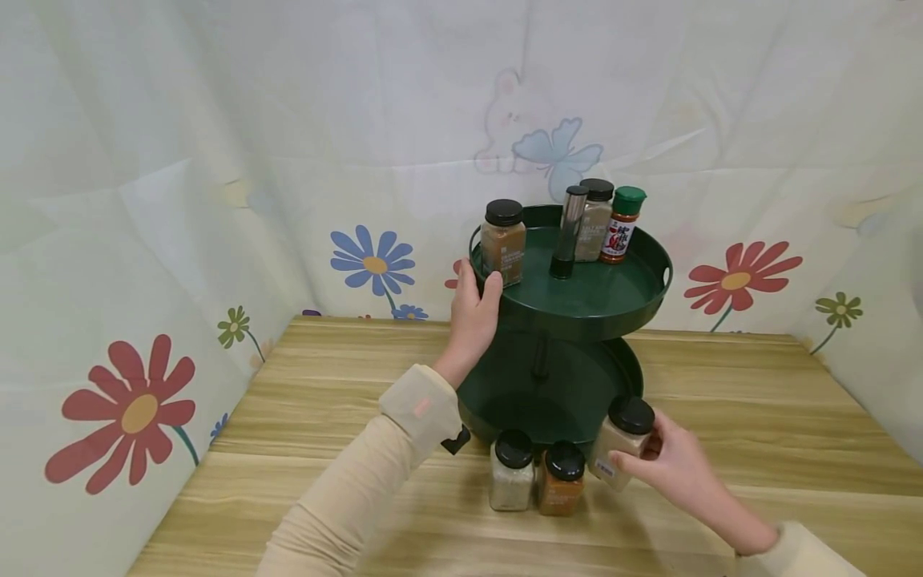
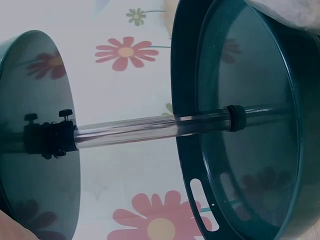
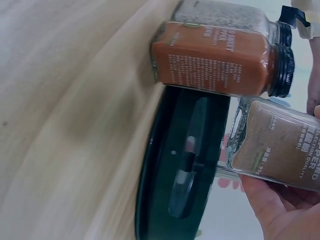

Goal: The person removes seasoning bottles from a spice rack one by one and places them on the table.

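Observation:
My right hand point(image 1: 674, 461) grips a spice jar point(image 1: 622, 441) of tan powder with a black lid, tilted, beside the front right of the lower green tray point(image 1: 634, 365). In the right wrist view, fingers and thumb lie around this glass jar point(image 3: 280, 142). With my left hand point(image 1: 477, 316) I hold the left wall of the upper green tray point(image 1: 577, 324), thumb at the rim. Just inside stands a black-lidded jar of brown spice point(image 1: 503, 244), overlapped by the thumb. In the left wrist view only a bit of the left hand point(image 2: 12, 230) shows.
On the upper tray stand a grey-brown spice jar point(image 1: 595, 224) and a green-capped red bottle point(image 1: 622, 228), near the central post point(image 1: 570, 232). A pale spice jar point(image 1: 513, 477) and an orange one point(image 1: 562, 485) stand on the wooden table point(image 1: 757, 417) before the lower tray.

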Available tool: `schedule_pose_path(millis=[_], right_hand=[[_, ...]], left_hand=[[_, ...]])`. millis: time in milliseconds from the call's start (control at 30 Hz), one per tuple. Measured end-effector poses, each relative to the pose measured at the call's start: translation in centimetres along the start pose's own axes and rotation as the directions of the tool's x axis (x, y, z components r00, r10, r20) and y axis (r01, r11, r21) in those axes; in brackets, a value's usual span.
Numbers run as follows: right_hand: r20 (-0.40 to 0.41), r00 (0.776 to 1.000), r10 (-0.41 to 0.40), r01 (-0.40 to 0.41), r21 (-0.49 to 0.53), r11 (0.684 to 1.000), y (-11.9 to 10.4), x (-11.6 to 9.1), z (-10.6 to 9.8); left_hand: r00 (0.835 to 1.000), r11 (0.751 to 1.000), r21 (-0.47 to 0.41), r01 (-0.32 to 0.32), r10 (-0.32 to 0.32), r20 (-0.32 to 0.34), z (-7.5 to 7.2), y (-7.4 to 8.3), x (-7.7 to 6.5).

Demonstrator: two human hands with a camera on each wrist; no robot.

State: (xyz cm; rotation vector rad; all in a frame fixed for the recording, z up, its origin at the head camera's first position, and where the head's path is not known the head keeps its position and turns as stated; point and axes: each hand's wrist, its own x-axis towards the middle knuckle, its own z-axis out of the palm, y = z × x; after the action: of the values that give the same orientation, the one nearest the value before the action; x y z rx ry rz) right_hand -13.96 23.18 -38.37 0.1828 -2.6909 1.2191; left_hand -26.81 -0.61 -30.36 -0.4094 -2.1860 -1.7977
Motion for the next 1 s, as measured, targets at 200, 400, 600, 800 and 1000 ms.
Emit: schedule_pose_path(millis=[200, 400, 600, 800, 1000], right_hand=[[0.022, 1.0, -0.004, 0.003, 0.019, 1.0, 0.8, -0.1, 0.5], [0.046, 0.999, -0.018, 0.016, 0.026, 1.0, 1.5, -0.1, 1.0], [0.097, 0.995, -0.038, 0.029, 0.095, 0.995, 2.1, 0.0, 1.1], [0.187, 0.978, -0.095, 0.06, 0.185, 0.981, 2.7, 0.0, 0.9], [0.218, 0.962, -0.168, 0.12, 0.218, 0.969, 3.4, 0.1, 1.1]], left_hand=[[1.0, 1.0, 0.0, -0.003, 0.003, 0.002, 0.0, 0.1, -0.1], [1.0, 1.0, 0.012, 0.018, -0.018, 0.005, 0.0, 0.2, -0.1], [1.0, 1.0, 0.013, 0.024, -0.024, 0.004, 0.0, 0.0, 0.0], [1.0, 1.0, 0.017, 0.016, -0.016, 0.003, 0.0, 0.1, 0.0], [1.0, 1.0, 0.015, 0.011, -0.011, 0.001, 0.0, 0.1, 0.0]])
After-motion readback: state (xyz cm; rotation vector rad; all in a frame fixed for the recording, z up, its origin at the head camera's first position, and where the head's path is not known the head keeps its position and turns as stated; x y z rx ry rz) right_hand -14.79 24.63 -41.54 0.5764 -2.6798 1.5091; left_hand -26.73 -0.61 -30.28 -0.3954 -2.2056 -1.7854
